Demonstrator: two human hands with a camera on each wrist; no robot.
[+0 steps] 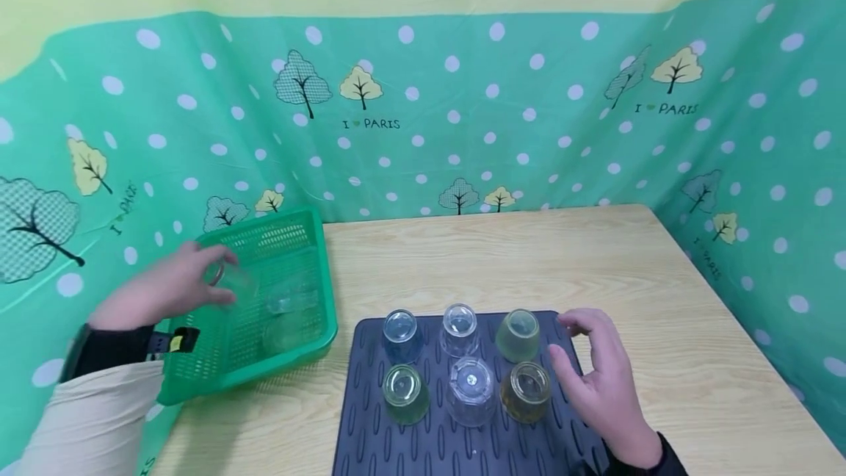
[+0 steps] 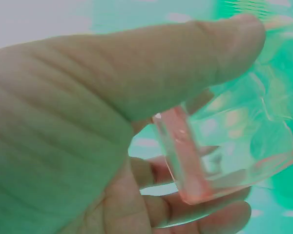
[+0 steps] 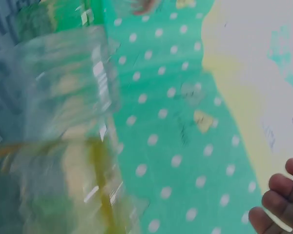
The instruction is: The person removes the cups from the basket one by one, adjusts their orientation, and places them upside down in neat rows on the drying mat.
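Note:
My left hand (image 1: pixel 173 286) grips a clear glass (image 1: pixel 236 283) over the green plastic basket (image 1: pixel 311 241); in the left wrist view the thumb (image 2: pixel 151 73) and fingers (image 2: pixel 205 222) curl round the thick base of the clear glass (image 2: pixel 219 146). My right hand (image 1: pixel 598 373) hovers with relaxed fingers at the right edge of the dark ribbed mat (image 1: pixel 370 432), just right of an upturned green glass (image 1: pixel 518 335) and an amber glass (image 1: pixel 526 390). Several glasses stand upside down on the mat in two rows. The right wrist view is blurred, with fingertips (image 3: pixel 278 200) holding nothing.
Two more clear glasses (image 1: pixel 286 301) lie in the basket. The wooden table (image 1: pixel 529 255) is walled by a green dotted cloth (image 1: pixel 463 109) behind and on both sides. Bare tabletop lies behind and right of the mat.

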